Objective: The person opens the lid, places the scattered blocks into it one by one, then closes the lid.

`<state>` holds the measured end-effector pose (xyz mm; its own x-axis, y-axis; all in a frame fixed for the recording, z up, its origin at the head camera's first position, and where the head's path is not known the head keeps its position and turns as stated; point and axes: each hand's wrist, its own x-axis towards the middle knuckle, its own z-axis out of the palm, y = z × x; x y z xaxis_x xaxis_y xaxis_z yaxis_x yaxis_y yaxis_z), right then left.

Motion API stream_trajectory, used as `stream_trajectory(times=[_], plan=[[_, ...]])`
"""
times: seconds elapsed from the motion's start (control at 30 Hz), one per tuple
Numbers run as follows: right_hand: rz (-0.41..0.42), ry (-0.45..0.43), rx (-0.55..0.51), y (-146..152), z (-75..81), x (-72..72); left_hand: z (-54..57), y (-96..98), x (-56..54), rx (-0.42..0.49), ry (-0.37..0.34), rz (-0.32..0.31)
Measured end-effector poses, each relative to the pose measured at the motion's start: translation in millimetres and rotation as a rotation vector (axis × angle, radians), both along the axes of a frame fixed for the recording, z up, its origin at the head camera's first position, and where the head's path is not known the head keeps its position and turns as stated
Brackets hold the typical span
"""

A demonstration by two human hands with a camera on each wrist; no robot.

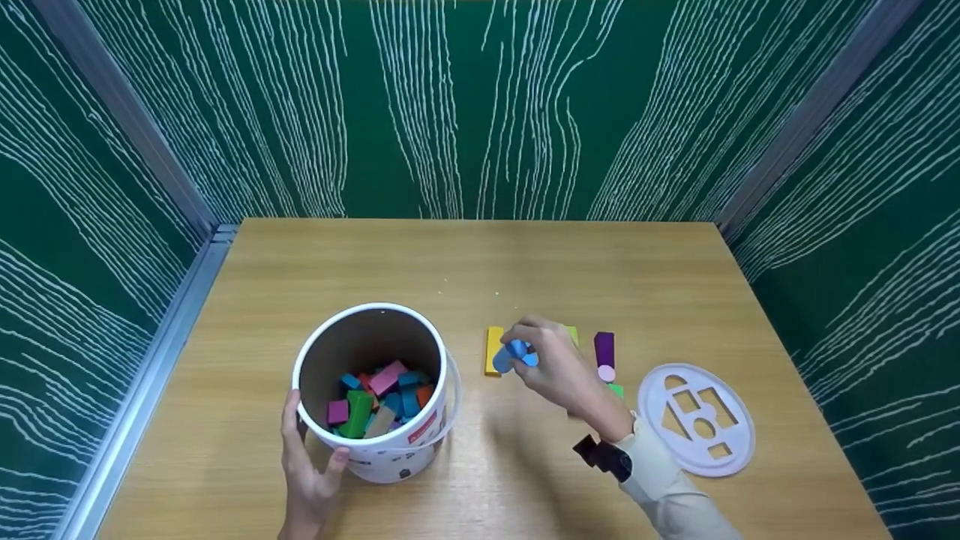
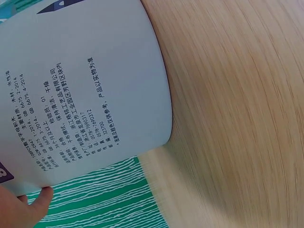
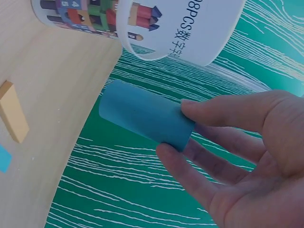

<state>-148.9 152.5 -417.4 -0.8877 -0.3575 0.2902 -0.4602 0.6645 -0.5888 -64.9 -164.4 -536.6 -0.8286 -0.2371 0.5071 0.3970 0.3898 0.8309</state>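
A white bucket [image 1: 379,466] of coloured wooden blocks [image 1: 386,377] stands at the left of the table, its mouth leaning toward the viewer. My left hand [image 1: 309,469] holds its near left side, with the thumb at the front of the rim and the fingers along the outside. Printed text covers the bucket wall [image 2: 109,61] in the left wrist view. Right of the bucket, my right hand [image 1: 559,371] pinches a blue cylinder block [image 3: 142,114] by one end, between thumb and fingers. The cylinder is held above the table.
A yellow block [image 1: 493,360] lies below the right hand's fingertips. Further right are a purple block [image 1: 604,347], a pink round block [image 1: 606,373] and a green block [image 1: 616,391]. A white lid with shaped holes [image 1: 686,452] lies beside the right forearm. Patterned green walls enclose the table.
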Motion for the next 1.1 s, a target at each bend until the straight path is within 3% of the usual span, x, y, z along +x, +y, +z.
stream_trajectory(times=[0.3,0.57,1.1], plan=[[0.028,0.021,0.003,-5,15.2,0.3,0.2,1.0,-0.7,-0.004,-0.010,0.011],[0.087,0.052,-0.039,-12,27.0,0.8,-3.1,-2.3,-1.0,0.000,0.067,-0.042],[0.134,0.101,-0.032,-29,53.5,7.4,2.3,0.8,1.0,0.002,-0.010,-0.006]])
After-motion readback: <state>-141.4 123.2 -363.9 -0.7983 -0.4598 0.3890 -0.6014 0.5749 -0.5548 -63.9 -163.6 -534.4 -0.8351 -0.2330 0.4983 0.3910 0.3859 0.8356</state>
